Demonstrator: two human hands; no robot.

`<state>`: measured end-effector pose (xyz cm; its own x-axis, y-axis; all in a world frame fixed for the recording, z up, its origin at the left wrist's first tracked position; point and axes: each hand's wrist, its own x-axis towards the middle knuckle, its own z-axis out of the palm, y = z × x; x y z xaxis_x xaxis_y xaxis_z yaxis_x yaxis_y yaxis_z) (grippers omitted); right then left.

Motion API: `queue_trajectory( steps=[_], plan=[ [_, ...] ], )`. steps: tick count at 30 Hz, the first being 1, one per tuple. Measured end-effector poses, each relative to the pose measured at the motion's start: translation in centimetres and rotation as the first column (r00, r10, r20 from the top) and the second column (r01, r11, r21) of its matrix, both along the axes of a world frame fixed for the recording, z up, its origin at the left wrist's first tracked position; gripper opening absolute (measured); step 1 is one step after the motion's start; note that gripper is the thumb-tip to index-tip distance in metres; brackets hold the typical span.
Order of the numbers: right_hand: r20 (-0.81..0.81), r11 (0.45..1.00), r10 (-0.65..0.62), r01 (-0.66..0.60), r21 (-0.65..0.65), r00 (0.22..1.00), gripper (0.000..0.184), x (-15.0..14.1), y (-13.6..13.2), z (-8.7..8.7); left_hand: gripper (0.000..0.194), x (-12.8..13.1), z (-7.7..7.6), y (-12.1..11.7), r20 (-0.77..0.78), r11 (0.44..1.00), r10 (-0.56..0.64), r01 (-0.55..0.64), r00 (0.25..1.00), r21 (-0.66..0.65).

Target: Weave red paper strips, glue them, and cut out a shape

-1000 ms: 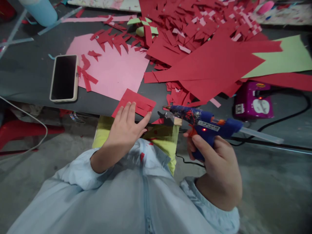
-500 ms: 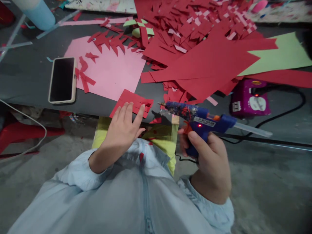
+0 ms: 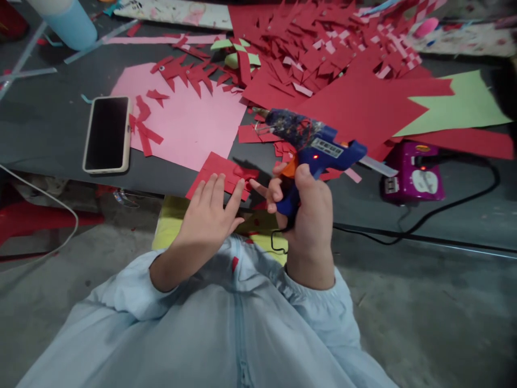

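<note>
My left hand lies flat, fingers stretched out, on a folded piece of red paper at the table's near edge. Wrapped round the handle of a blue hot glue gun is my right hand, with one finger stretched out toward the red paper's right end. The gun's nozzle points left, above the table, and its small red light is lit. A clear glue stick sticks out of its back. Beyond the red paper lies a pink sheet with cut red shapes on it.
A phone lies on the left. Red paper pieces are heaped at the back, with a green sheet to their right. A purple power box carries a black cable. A bottle of blue liquid stands at the far left.
My right hand has moved left and up with the glue gun, close to the red paper, and one finger now reaches out. My left hand stays flat on the paper.
</note>
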<state>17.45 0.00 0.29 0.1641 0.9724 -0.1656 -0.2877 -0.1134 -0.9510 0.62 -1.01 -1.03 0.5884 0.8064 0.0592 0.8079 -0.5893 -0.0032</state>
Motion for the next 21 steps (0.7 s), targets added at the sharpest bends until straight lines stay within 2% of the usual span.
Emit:
queue_trajectory(
  steps=[5,8,13,17,21],
  plan=[
    [0.207,0.991,0.054,-0.027,-0.132,0.977,0.042,-0.3,0.3,0.1,0.062,-0.1,0.1,-0.1,0.023,1.0,-0.011,0.011,1.0,-0.002],
    [0.265,0.988,0.057,-0.016,-0.154,0.962,0.044,-0.4,0.3,0.2,0.056,-0.2,0.1,0.0,0.037,0.999,-0.035,0.034,0.999,0.028],
    [0.216,0.996,0.045,-0.026,-0.09,0.975,0.037,-0.3,0.0,0.3,0.054,-0.3,0.1,0.2,0.044,0.996,-0.052,0.049,0.998,0.07],
    [0.126,0.998,0.02,-0.013,-0.062,0.992,0.032,0.5,-1.1,0.5,0.058,-0.5,-0.1,0.5,0.084,0.998,-0.039,0.034,0.996,0.052],
    [0.206,0.984,0.019,0.019,-0.178,0.978,0.03,1.7,-2.9,0.7,0.062,-1.1,-0.5,1.2,0.182,0.999,-0.032,0.028,0.983,0.026]
  ],
)
